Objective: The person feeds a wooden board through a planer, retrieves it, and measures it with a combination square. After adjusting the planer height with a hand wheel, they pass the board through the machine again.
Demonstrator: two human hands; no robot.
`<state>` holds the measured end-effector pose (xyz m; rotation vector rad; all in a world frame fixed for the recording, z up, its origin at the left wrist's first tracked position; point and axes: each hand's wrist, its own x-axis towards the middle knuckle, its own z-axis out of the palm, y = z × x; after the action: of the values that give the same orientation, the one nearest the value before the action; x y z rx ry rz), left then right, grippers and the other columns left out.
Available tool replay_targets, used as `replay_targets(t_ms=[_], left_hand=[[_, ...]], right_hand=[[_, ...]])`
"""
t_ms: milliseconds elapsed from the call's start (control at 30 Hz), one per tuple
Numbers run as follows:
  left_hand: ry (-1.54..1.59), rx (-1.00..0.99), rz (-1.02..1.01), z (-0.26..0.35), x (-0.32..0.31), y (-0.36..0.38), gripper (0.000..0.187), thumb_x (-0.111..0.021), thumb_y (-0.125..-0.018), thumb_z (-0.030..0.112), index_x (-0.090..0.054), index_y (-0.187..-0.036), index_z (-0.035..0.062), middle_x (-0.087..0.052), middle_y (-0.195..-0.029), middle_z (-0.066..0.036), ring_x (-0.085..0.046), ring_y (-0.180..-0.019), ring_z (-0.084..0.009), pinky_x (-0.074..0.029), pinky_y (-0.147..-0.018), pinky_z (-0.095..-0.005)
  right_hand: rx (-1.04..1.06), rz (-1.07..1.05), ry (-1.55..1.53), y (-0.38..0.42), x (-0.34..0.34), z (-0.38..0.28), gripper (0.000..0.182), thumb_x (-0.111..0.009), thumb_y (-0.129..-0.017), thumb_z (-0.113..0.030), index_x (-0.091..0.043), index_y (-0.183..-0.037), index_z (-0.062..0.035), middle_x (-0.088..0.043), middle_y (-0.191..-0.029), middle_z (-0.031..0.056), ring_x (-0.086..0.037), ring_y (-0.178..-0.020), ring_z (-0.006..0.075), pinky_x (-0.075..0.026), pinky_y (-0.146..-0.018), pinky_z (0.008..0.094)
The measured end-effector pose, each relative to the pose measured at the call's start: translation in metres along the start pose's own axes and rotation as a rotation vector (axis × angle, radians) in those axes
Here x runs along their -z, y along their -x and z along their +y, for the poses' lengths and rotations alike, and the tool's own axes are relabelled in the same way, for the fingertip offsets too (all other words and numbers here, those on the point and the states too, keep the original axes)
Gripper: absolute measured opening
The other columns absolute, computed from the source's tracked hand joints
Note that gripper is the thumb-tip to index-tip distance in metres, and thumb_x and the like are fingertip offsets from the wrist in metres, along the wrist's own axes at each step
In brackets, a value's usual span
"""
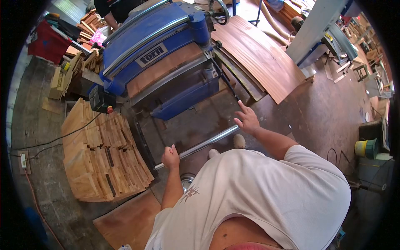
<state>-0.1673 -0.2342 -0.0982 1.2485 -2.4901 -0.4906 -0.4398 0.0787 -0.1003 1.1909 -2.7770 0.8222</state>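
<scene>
My left hand [170, 158] is curled closed with the thumb up, and nothing shows in it; it overlaps the left part of a shiny metal roller [212, 141]. My right hand [248, 120] is open, its index finger stretched toward the dark side rail [229, 85] near the roller's right end. Ahead stands a blue planer [148, 39] with "torq" on its front. A reddish-brown wooden board [164, 71] lies in its opening, its near edge toward me. Floor shows through the frame between machine and roller.
Stacked wooden pieces [106, 154] stand on the left, near a black control box [101, 99] and trailing cable. A wide panel [260, 58] leans right of the machine. A flat board [127, 218] lies at lower left. Behind the planer, another person's arm [111, 21] shows.
</scene>
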Motion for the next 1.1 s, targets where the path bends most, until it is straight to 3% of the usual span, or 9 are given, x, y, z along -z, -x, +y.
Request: replay_targets(t_ms=[100,500,1100], left_hand=[[0.053,-0.033,0.037,-0.0014,-0.002,0.0,0.04,-0.064,-0.088,0.033,-0.043,-0.067,0.0064,-0.049,-0.059,-0.017,-0.05,-0.057,-0.0413,-0.038,-0.055,-0.0475],[0.064,-0.002,0.012,0.0004,-0.0009,0.0009,0.039,-0.063,-0.09,0.032,-0.041,-0.069,0.0063,-0.049,-0.061,-0.016,-0.048,-0.058,-0.0398,-0.038,-0.055,-0.0469],[0.022,-0.027,0.011,0.0023,0.0022,0.0003,0.038,-0.058,-0.092,0.037,-0.045,-0.071,0.0087,-0.056,-0.062,-0.017,-0.056,-0.063,-0.0437,-0.039,-0.057,-0.0528]], right_hand=[[-0.003,-0.006,-0.003,-0.0001,0.0018,-0.0011,0.037,-0.058,-0.089,-0.041,-0.067,-0.107,-0.0096,-0.033,-0.151,0.0171,-0.046,-0.124,0.0352,-0.036,-0.106,0.045],[0.006,0.003,0.013,0.0011,-0.0017,0.0025,0.04,-0.057,-0.09,-0.042,-0.066,-0.108,-0.0076,-0.033,-0.151,0.0165,-0.047,-0.123,0.0346,-0.036,-0.106,0.0454],[0.003,-0.003,0.0,-0.0003,0.0,0.0,0.038,-0.06,-0.088,-0.04,-0.066,-0.108,-0.0089,-0.034,-0.151,0.0162,-0.047,-0.123,0.0346,-0.037,-0.105,0.0449]])
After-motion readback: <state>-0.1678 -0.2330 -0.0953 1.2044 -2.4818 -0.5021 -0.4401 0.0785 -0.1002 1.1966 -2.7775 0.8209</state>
